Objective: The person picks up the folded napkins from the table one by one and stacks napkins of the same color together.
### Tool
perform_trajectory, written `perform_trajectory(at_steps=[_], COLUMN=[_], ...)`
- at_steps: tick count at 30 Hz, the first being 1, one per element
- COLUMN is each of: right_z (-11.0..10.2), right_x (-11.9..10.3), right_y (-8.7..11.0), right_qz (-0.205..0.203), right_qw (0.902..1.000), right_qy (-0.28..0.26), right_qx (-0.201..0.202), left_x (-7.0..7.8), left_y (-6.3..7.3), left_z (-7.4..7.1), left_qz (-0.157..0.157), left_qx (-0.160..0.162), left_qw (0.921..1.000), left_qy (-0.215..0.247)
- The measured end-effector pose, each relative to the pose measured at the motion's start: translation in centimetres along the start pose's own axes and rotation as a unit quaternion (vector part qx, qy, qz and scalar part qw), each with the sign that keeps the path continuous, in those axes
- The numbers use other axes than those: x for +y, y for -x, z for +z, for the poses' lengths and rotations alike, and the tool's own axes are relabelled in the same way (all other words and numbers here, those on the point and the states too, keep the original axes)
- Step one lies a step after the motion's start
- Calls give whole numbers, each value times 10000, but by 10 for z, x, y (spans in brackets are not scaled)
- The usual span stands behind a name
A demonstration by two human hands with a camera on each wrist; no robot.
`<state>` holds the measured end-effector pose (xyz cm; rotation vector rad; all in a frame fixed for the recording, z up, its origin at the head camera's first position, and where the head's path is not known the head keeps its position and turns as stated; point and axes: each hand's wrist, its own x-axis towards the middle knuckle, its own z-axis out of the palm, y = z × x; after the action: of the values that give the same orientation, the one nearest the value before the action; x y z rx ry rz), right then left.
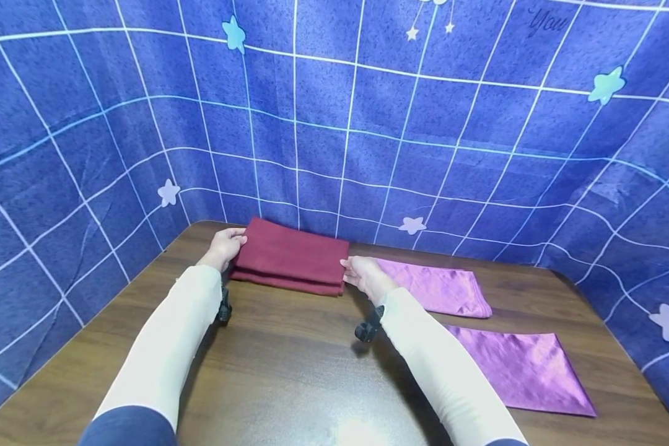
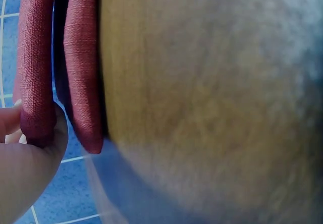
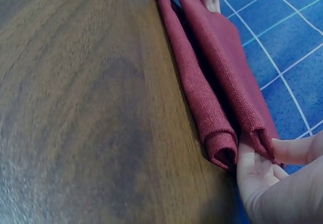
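Note:
A folded dark red cloth (image 1: 295, 254) lies at the back left of the table, its layers stacked. My left hand (image 1: 226, 246) pinches its left end; in the left wrist view the thumb and fingers of that hand (image 2: 30, 158) close round the upper fold, while the lower fold (image 2: 83, 67) stays outside the grip. At the other end my right hand (image 1: 368, 275) holds the upper layer. The right wrist view shows the fingers (image 3: 252, 171) under that layer and the thumb on top, with a gap above the lower rolled fold (image 3: 222, 146).
Two folded shiny purple cloths lie to the right, one farther back (image 1: 440, 288) beside my right hand and one nearer (image 1: 526, 368), partly behind the right sleeve. The brown wooden table (image 1: 290, 371) meets a blue gridded curtain (image 1: 323, 155) at its back and sides.

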<state>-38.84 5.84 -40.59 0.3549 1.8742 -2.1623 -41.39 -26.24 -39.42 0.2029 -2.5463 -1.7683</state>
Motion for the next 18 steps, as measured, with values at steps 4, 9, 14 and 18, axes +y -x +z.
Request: perform_trajectory(at_steps=[4, 9, 14, 18], right_z=[2, -1, -2, -3], right_x=[-12, -6, -4, -3], right_y=[28, 15, 8, 6], right_qz=[33, 172, 205, 235], right_qw=[9998, 9997, 9994, 9992], right_qy=[66, 124, 209, 234], right_qx=[-179, -123, -207, -229], left_x=[-3, -8, -7, -11], left_y=[1, 2, 5, -4], left_z=[0, 2, 0, -3], left_qz=[-48, -168, -324, -446], left_qx=[7, -26, -206, -435], left_qw=[9999, 9997, 9989, 9979], left_qy=[-114, -156, -253, -204])
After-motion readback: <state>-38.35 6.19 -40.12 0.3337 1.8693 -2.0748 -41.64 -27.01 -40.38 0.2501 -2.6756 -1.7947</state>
